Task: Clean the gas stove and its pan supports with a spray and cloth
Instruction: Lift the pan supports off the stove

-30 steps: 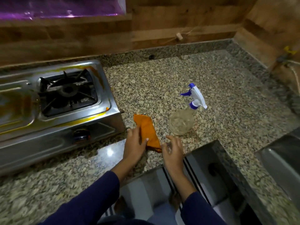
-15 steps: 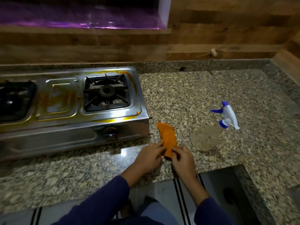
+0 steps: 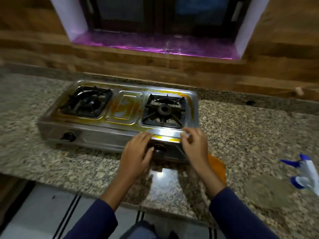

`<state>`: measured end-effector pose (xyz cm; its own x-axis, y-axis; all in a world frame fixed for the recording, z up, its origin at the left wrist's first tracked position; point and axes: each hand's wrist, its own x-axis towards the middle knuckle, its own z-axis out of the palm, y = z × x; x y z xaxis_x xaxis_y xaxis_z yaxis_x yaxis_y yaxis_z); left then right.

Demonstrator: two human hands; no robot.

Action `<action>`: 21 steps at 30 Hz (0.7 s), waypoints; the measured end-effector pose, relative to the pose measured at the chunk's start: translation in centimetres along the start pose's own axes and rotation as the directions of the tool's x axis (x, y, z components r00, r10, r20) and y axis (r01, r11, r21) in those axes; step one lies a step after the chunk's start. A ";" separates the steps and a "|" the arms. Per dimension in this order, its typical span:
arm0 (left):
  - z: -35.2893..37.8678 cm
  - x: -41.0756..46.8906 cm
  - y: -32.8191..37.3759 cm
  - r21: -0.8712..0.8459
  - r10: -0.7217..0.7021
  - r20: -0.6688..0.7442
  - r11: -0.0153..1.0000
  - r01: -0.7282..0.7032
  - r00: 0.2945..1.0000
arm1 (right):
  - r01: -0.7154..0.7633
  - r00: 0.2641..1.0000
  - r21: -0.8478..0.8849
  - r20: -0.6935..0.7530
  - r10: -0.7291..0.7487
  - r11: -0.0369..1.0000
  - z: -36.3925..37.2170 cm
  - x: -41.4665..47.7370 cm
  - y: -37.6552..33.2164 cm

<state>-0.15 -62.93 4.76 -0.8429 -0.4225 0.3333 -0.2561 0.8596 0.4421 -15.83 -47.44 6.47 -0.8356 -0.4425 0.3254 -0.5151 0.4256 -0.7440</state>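
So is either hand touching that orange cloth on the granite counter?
Apart. In the head view both hands are empty over the stove's front edge; the orange cloth lies on the counter.

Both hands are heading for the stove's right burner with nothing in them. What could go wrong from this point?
1. The left hand hovers right over the right control knob; a bump might turn the gas on.
2. The right pan support sits loose-looking and sooty; lifting it bare-handed could smear grime.
3. The spray bottle lies on its side near the counter edge and may leak or roll, while the orange cloth sits behind the right hand, easy to drag off.
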 end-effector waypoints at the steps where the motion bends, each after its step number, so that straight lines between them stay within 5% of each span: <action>1: -0.4 -0.1 -0.8 0.033 -0.039 0.008 0.999 0.039 0.999 | 0.000 1.000 -0.055 0.017 0.001 0.998 0.9 1.4 -0.2; 7: -1.6 -0.4 -4.3 0.142 -0.047 0.138 0.989 0.027 0.989 | -0.060 0.990 -0.325 0.103 0.099 0.944 4.6 5.7 -0.9; 13: -3.6 1.1 -7.0 0.062 0.042 0.018 0.997 -0.043 0.999 | -0.105 0.991 -0.473 0.024 0.132 0.875 6.3 8.0 -1.7; 18: -9.2 3.9 -13.7 0.022 -0.345 -0.255 0.932 0.362 0.903 | -0.191 0.980 -0.493 -0.138 0.140 0.849 7.3 7.8 -2.9; 21: -12.3 7.4 -17.9 0.030 -0.464 -0.251 0.873 0.487 0.849 | -0.240 0.962 -0.489 -0.238 0.136 0.839 8.3 8.1 -3.9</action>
<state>4.00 -84.96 9.52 -0.4777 -0.8303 0.2871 -0.6480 0.5537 0.5229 -18.97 -59.23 7.19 -0.9192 -0.1798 0.3503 -0.3248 0.8491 -0.4165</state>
